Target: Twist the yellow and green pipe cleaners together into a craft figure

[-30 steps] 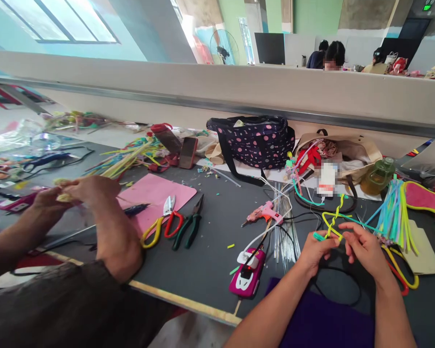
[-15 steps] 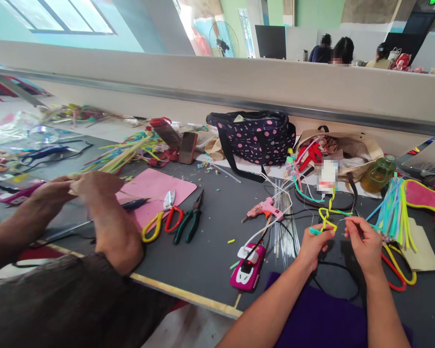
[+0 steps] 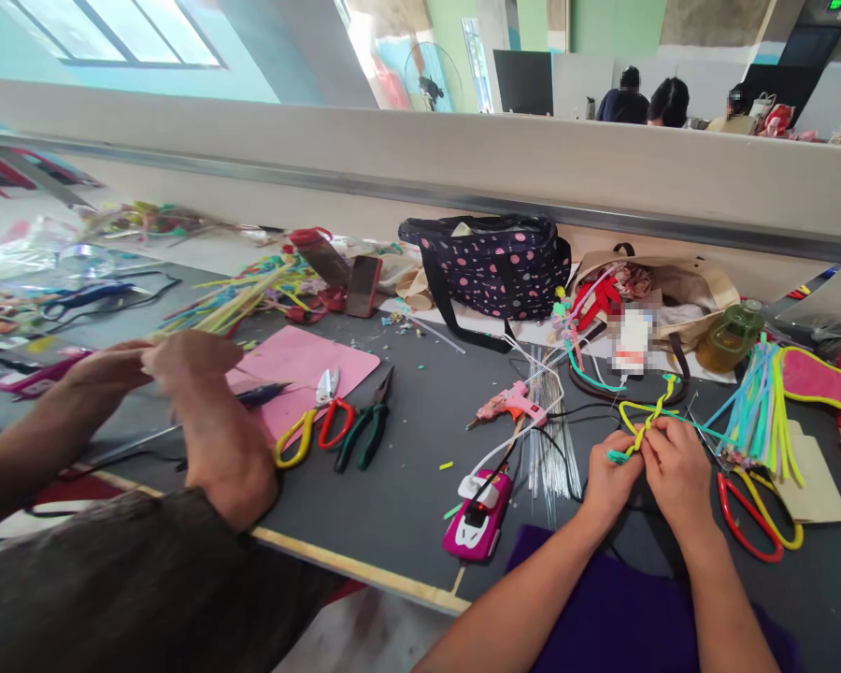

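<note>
My left hand (image 3: 613, 472) is closed on a yellow and teal pipe cleaner twist (image 3: 651, 422), with a short teal end poking out by the thumb. Pressed close against it, my right hand (image 3: 679, 467) pinches the same twist with its fingertips. A yellow loop and a teal strand stick out above the fingers. Just right of my right hand lies a pair of scissors (image 3: 723, 486) with red and yellow handles. A bunch of blue, teal and yellow pipe cleaners (image 3: 763, 393) spreads behind the scissors.
Left of my hands are thin metal wires (image 3: 548, 449), a pink glue gun (image 3: 515, 404) and a magenta power strip (image 3: 494, 537) with cords. Farther left lie green-handled pliers (image 3: 364, 435) and a pink sheet (image 3: 294, 360). A co-worker's arms (image 3: 210, 421) reach over the table's left side.
My right hand has moved left and closed on the twist beside my left hand. The twist's upper end now leans right. The scissors beside my right hand show more fully.
</note>
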A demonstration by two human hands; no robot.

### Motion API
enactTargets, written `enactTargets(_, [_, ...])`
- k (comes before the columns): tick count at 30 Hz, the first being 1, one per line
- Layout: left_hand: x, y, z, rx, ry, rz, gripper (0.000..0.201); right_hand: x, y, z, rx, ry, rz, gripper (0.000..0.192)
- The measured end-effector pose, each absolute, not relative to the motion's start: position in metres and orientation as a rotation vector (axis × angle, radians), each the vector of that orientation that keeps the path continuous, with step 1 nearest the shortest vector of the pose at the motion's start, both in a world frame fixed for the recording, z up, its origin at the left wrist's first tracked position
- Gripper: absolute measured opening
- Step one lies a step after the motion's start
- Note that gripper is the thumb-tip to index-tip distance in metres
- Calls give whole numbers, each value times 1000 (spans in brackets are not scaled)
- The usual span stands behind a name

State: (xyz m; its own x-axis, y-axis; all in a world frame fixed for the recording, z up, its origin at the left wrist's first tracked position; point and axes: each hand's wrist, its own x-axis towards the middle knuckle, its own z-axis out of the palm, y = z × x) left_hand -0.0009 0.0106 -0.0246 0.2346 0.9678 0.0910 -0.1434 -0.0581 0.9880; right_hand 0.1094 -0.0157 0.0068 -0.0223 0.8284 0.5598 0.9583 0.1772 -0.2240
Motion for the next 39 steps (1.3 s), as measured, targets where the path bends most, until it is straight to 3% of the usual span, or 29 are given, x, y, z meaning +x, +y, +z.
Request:
enactTargets(8, [1,8,-24,1131,923,1061,17,109,-16,2,-1737,-1622,-87,18])
enactTargets(19, [4,6,-15,796,925,963,34,97,-16,6,-1503,-1087,645,28])
enactTargets(39, [1,9,-17,750,944,982,34,91,-22,9,-1331,-923,508,27])
